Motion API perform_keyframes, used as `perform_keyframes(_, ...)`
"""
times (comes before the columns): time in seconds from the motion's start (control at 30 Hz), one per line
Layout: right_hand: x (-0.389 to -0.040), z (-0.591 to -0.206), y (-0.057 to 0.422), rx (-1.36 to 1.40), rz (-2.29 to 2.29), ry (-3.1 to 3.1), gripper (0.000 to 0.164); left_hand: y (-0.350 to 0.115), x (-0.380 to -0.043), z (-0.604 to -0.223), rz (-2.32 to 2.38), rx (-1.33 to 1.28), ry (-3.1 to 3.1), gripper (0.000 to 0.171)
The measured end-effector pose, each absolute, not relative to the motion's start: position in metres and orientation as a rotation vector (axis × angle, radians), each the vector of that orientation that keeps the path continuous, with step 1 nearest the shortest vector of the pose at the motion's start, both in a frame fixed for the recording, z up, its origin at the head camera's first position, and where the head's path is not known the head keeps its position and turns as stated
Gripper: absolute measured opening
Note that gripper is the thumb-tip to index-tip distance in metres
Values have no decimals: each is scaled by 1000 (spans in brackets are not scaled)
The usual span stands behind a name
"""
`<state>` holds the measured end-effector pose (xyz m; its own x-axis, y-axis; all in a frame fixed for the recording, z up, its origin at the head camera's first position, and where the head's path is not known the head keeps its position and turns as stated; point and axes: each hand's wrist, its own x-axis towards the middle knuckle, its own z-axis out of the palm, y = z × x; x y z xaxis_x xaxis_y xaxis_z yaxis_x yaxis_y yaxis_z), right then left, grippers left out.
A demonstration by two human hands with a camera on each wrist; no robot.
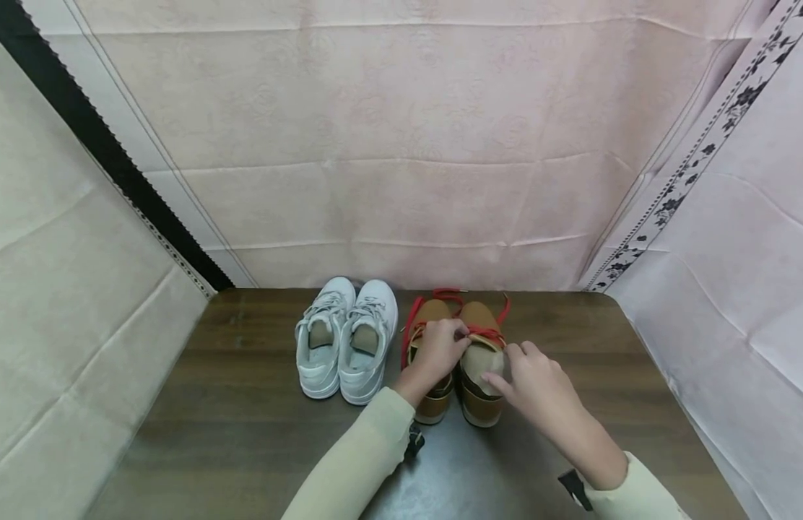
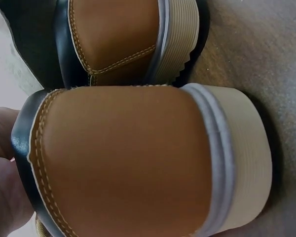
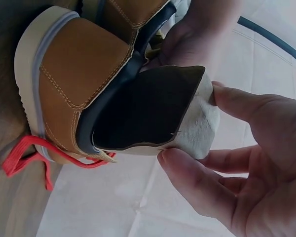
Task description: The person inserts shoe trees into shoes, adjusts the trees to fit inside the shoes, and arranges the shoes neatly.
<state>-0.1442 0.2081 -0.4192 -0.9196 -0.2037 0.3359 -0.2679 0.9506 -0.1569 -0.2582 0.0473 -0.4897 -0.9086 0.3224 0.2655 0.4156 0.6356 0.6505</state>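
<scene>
A pair of brown shoes with red laces stands on the wooden table; the right brown shoe (image 1: 482,412) is between my hands. Its pale tongue (image 3: 200,121) is folded back toward the heel. My right hand (image 1: 541,386) holds this tongue by its edges between thumb and fingers. My left hand (image 1: 437,354) reaches over the left brown shoe (image 1: 430,412) and pinches the red shoelace (image 1: 486,333) at the right shoe's throat. In the left wrist view the heel (image 2: 128,158) hides most of the left fingers (image 2: 7,192).
White sneakers (image 1: 320,375) stand side by side left of the brown pair. Loose red lace ends (image 1: 411,325) lie around the brown toes. The wooden table (image 1: 245,433) ends at a pale cloth backdrop (image 1: 401,202), with cloth on both sides.
</scene>
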Motion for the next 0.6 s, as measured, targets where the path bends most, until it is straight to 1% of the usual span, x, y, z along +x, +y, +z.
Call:
perform_keyframes(0.23, -154, -421, 202, 319, 275, -2816, 51, 45, -259, -489, -1132, -621, -2744, 7)
perform_keyframes(0.5, -167, -435, 204, 312, 305, -2831, 57, 46, -259, -488, -1119, -620, -2752, 7)
perform_keyframes(0.6, -172, -440, 214, 349, 432, -2835, 51, 46, -259, -489, -1111, -631, -2731, 6)
